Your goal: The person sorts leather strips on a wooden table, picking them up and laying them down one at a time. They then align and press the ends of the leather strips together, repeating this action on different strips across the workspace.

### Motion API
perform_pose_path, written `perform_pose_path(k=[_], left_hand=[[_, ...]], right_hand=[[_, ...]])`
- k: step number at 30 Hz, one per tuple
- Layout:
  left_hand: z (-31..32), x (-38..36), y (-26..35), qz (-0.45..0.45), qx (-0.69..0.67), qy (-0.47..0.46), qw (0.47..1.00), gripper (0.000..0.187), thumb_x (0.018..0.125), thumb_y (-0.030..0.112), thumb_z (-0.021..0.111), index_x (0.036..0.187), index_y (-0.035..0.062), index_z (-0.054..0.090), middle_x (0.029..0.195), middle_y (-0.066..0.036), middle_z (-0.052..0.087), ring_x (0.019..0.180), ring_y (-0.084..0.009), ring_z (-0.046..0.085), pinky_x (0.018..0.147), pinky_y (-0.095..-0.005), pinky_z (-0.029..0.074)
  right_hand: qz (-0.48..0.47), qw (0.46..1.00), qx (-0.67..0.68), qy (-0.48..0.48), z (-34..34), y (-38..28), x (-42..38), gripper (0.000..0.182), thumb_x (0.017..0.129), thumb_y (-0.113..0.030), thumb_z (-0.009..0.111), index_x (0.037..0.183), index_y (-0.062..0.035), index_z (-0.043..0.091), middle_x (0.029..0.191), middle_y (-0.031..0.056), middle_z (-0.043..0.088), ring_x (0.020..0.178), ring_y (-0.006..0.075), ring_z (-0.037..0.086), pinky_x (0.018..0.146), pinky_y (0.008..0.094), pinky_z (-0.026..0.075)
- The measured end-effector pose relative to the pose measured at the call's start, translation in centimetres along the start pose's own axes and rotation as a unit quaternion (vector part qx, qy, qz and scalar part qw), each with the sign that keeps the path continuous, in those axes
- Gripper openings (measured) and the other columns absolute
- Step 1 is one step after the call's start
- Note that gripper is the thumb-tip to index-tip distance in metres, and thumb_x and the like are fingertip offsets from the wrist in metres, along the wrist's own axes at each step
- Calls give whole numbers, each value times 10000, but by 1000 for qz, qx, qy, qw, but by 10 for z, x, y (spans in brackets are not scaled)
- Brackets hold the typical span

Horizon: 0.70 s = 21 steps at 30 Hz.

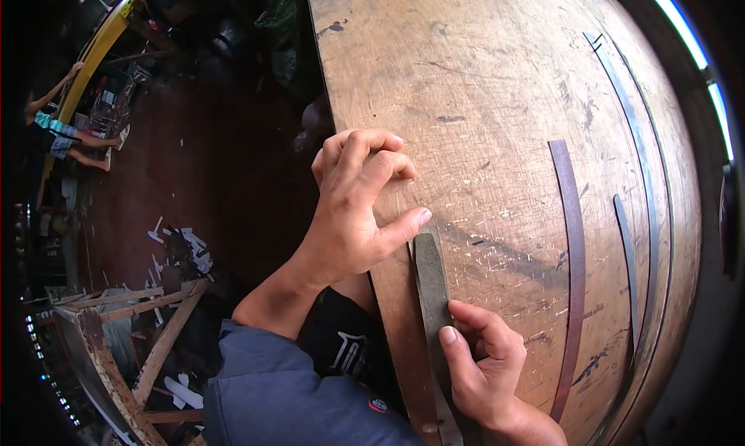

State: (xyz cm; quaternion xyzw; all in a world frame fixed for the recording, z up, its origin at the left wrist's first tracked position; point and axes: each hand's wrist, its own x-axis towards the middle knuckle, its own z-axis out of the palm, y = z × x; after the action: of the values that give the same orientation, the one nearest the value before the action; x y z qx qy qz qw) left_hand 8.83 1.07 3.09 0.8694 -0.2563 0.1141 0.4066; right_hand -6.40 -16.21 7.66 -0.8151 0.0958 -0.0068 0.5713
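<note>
The lower end of the strip [431, 279] is hidden under the right hand [483, 368] and runs out of sight toward the bottom edge of the frame; how far it extends cannot be told. The right wrist is cut off at the frame edge. The top corners of the tabletop [481, 81] are cut off, and two dark pieces at its far edge are only partly shown and cannot be identified.

The strip is a flat, grey-green length lying on the tabletop close to the near left edge. Its long axis runs nearly parallel to that edge, its squared upper end pointing away from the person and reaching the left thumb.

The left hand [353, 205] rests curled at the tabletop edge, fingers bent, thumb stretched out with its tip touching the strip's upper end; it pins rather than grips. The right hand pinches the strip's lower part, thumb on top along its length, fingers folded beside it.

To the right, well apart, lies a brown band [574, 275], curved, running roughly the same way; beyond it a short grey strip [627, 267] and long grey strips [640, 159] near the far right edge. Bare scratched wood lies between strip and brown band. Left of the edge the floor [194, 174] drops away, with a wooden frame [132, 329] below.
</note>
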Motion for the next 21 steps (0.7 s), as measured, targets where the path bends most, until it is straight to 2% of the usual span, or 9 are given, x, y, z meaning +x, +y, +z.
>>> perform_pose_path(k=[4,6,7,21], left_hand=[[1,0,0,-1,-2,2,1000,341,703,257,797,966,112,635,1190,-55,512,1173,-274,406,1047,-438,234],[-1,0,1,2,12,-5,1000,363,691,230,806,978,96,629,1207,-73,515,1181,-280,413,1047,-430,263],[-2,0,1,4,26,-12,1000,385,679,203,815,989,80,623,1224,-91,517,1190,-285,421,1048,-422,291],[-1,-1,1,5,28,-13,1000,387,683,220,817,987,79,626,1227,-92,516,1194,-285,417,1045,-423,295]], right_hand=[[-10,1000,-3,7,-1,1,-1,244,830,-9,729,1062,44,676,750,98,680,583,97,602,544,235,479],[37,999,-11,-36,-5,-6,-1,253,868,28,682,1114,70,641,850,36,665,759,60,590,688,202,478],[38,999,-10,-35,-5,-6,-1,253,868,28,682,1114,70,641,850,36,665,759,60,590,688,202,478],[29,999,-18,-28,-4,-7,0,237,861,21,690,1091,67,658,853,56,684,754,68,608,681,208,489]])
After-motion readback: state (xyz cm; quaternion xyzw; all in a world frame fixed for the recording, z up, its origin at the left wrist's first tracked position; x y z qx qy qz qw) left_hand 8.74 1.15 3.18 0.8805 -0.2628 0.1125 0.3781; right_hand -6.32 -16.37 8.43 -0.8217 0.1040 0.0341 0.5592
